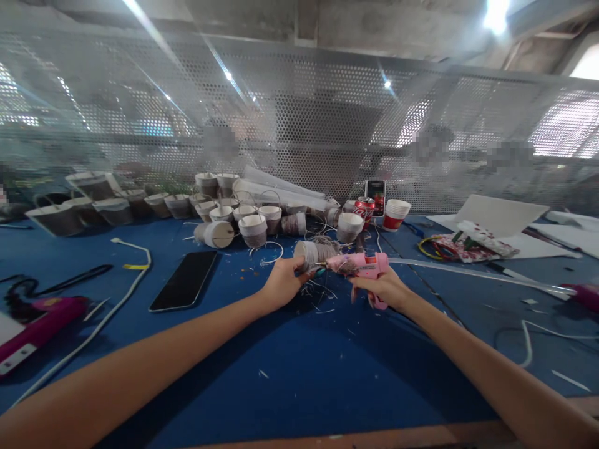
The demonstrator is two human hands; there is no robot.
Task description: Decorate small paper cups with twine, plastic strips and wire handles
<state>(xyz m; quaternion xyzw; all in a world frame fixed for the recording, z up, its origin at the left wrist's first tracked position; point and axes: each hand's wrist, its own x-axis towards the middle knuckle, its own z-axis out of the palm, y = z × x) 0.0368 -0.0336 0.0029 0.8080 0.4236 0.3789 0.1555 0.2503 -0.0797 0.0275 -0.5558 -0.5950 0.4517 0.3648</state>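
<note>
While the left hand (281, 284) grips the twine-wrapped cup (311, 252), held on its side about halfway between the left and right edges of the blue tabletop (299, 362) and just in front of the row of similar cups (253, 227) along the far edge, the right hand (381, 288) is closed around the handle of the pink glue gun (360, 265), whose nozzle points left at the cup's wrapped wall. Whether the nozzle touches the twine I cannot say, because loose fibres cover the tip. In my judgement the gluing goes well if only a small bead is laid where the twine should stick, with the left fingertips away from the hot tip, and if the cup is turned by the left hand while the gun stays quiet. The trigger should be pressed softly, since too much glue would run through the fibres onto the fingers. Both forearms reach forward from the near edge and come together toward the middle. The left wrist is bent a little inward, with thumb and fingers pinching the cup's open end. The right wrist is almost straight, and the gun's body lies nearly level. A black phone (185, 280) lies flat to the left, well apart from the hands.
</note>
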